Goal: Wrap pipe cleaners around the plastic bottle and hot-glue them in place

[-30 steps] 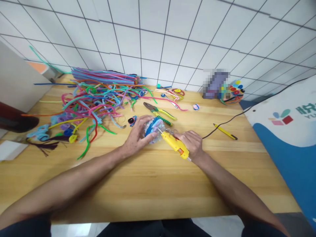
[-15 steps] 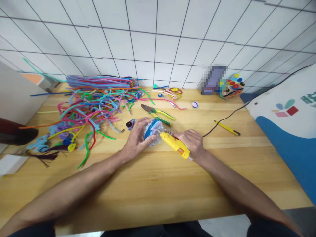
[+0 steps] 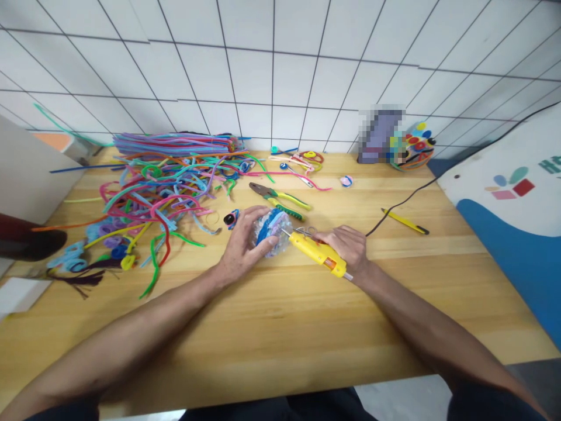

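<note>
My left hand (image 3: 246, 241) is closed around a round bundle (image 3: 275, 225) with blue and lilac fuzzy strips and a clear, crinkly outer layer. The thumb presses its near side, and the fingers curve over the far left side. In my right hand (image 3: 346, 245) is a yellow hot glue gun (image 3: 316, 251), its metal nozzle pointing left at the bundle's right edge. Whether the tip touches the bundle I cannot tell. A glue stick pokes out of the gun's rear. Just behind the bundle lie pliers (image 3: 280, 197) with green and yellow handles.
A tangle of coloured pipe cleaners (image 3: 162, 187) covers the left of the table, with a straight bundle of pipe cleaners (image 3: 175, 144) behind it. A yellow craft knife (image 3: 405, 221) lies at right. The black cord (image 3: 407, 197) runs rightward. A decorated ball (image 3: 412, 149) stands near the wall.
The glue gun and my right hand have shifted slightly right, so the nozzle sits a little further from the bundle's middle. My left hand keeps its hold. The camera view has moved slightly.
</note>
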Demonstrator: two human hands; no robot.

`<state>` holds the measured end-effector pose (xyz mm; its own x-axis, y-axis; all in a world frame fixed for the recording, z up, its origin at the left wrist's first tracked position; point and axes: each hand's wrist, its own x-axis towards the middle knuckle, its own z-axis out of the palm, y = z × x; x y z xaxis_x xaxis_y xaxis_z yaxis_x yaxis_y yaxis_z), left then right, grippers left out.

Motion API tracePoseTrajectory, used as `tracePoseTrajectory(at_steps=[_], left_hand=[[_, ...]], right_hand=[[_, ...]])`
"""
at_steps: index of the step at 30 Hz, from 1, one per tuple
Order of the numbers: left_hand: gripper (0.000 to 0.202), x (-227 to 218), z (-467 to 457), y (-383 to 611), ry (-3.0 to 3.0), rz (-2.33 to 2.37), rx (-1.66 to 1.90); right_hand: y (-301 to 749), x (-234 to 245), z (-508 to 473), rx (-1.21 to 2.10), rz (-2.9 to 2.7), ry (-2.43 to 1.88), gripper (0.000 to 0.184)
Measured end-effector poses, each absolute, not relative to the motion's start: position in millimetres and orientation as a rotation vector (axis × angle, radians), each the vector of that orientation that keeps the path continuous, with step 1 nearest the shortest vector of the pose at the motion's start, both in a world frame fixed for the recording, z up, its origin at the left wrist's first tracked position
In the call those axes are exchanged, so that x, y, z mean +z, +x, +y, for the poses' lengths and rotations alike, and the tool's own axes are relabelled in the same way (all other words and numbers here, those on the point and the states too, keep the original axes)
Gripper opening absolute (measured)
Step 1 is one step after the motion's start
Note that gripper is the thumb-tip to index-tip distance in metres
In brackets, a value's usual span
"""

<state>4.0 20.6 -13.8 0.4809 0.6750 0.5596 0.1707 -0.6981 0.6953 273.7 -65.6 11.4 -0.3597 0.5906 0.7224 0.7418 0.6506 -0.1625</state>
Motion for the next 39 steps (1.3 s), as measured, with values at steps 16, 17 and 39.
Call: tracePoseTrajectory(at_steps=[16, 17, 39], left_hand=[[0.051, -13.8, 21.6, 3.1, 2.208, 0.714, 1.134], [0.051, -14.4, 21.9, 3.1, 2.202, 0.716, 1.138], [0.049, -14.0, 22.2, 4.0, 2.17, 0.69, 1.155]], right_hand=[[274.5, 4.8, -63.3, -0.196, -2.037, -1.036, 0.027], [274.8, 4.9, -63.4, -0.199, -2.036, -1.027, 0.027], [273.3, 7.9, -62.5, -0.185, -2.06, -0.995, 0.026]])
